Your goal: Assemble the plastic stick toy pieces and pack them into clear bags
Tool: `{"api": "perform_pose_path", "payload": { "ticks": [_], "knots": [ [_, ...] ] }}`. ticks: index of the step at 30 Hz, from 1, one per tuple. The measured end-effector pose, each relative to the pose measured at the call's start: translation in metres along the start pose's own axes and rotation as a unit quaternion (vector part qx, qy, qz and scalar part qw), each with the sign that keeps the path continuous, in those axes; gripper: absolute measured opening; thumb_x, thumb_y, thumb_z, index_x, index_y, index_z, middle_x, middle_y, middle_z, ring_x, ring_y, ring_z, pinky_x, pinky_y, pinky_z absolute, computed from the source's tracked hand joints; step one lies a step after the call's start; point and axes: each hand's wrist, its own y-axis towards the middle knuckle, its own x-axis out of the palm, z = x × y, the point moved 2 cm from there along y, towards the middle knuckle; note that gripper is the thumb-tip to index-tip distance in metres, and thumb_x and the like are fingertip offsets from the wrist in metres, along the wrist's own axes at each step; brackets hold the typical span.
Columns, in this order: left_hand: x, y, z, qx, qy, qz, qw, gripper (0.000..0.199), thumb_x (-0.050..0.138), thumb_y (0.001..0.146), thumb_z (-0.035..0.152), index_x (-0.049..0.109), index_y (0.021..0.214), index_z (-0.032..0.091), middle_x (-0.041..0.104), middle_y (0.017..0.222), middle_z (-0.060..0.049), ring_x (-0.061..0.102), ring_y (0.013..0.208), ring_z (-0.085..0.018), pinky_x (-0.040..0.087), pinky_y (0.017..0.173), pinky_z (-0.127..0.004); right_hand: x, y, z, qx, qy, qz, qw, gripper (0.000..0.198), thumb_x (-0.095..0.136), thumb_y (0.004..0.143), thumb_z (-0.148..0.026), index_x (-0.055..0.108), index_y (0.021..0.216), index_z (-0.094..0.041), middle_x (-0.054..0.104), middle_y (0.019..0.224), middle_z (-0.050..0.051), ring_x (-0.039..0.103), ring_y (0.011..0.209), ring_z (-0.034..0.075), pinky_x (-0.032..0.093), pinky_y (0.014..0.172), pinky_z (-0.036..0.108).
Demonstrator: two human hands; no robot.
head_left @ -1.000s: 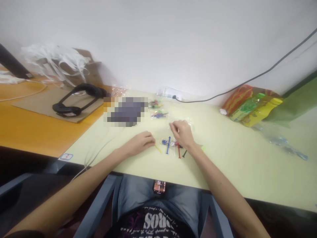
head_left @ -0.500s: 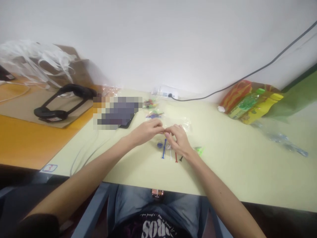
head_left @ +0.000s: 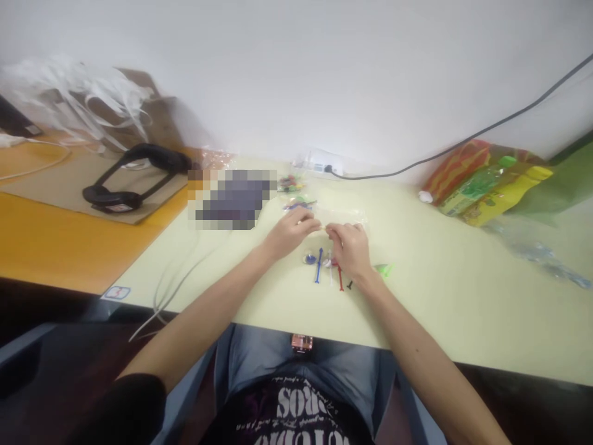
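Note:
Over the middle of the pale table, my left hand (head_left: pixel 295 231) and my right hand (head_left: pixel 351 245) pinch a small thin yellowish piece (head_left: pixel 323 228) from both ends; most of it is hidden by fingers. Just below them lie a blue arrow-like plastic stick (head_left: pixel 319 266), a white stick (head_left: pixel 330 272), a red stick (head_left: pixel 341 278) and a black stick (head_left: pixel 350 284), the last partly covered by my right hand. A round dark-blue piece (head_left: pixel 309 259) sits left of the blue stick. To the right of my right wrist is a bright green piece (head_left: pixel 385 269).
Bags of colourful small parts (head_left: pixel 291 183) lie behind my hands, near a power strip (head_left: pixel 319 163) with a black cable. A blurred-out dark object (head_left: pixel 236 194) is at left. Snack packages (head_left: pixel 500 185) stand at right. A black frame-like device (head_left: pixel 134 179) rests on cardboard.
My hands have moved slightly apart, and the yellowish piece now shows between the fingertips. The whole view has shifted a little. The sticks on the table look unmoved.

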Motion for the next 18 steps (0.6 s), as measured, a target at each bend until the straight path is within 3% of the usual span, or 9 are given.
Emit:
{"api": "perform_pose_path", "payload": {
  "ticks": [6, 11, 18],
  "knots": [
    [-0.015, -0.005, -0.013, -0.06, -0.008, 0.078, 0.995, 0.02, 0.056, 0.103, 0.032, 0.071, 0.105, 0.019, 0.063, 0.098, -0.008, 0.062, 0.094, -0.019, 0.053, 0.09, -0.034, -0.002, -0.001, 0.008, 0.014, -0.041, 0.048, 0.998, 0.026, 0.043, 0.107, -0.026, 0.067, 0.104, -0.019, 0.074, 0.085, 0.006, 0.063, 0.08, 0.02, 0.034, 0.081, 0.036],
    [-0.015, -0.013, -0.019, -0.073, -0.013, 0.074, 0.994, 0.021, 0.055, 0.103, 0.032, 0.071, 0.103, 0.018, 0.065, 0.098, -0.008, 0.064, 0.094, -0.018, 0.055, 0.09, -0.034, 0.0, -0.003, 0.012, 0.018, -0.024, 0.06, 0.998, 0.026, 0.043, 0.106, -0.028, 0.068, 0.103, -0.019, 0.074, 0.082, 0.004, 0.063, 0.079, 0.019, 0.035, 0.083, 0.035],
    [-0.005, -0.016, -0.01, -0.041, -0.05, 0.055, 0.996, 0.019, 0.059, 0.102, 0.031, 0.071, 0.103, 0.016, 0.071, 0.099, -0.009, 0.067, 0.095, -0.019, 0.055, 0.091, -0.034, -0.002, -0.006, 0.006, 0.054, 0.038, 0.062, 0.996, 0.029, 0.042, 0.104, -0.033, 0.067, 0.108, -0.018, 0.072, 0.078, 0.003, 0.062, 0.074, 0.02, 0.04, 0.083, 0.035]
  ]
}}
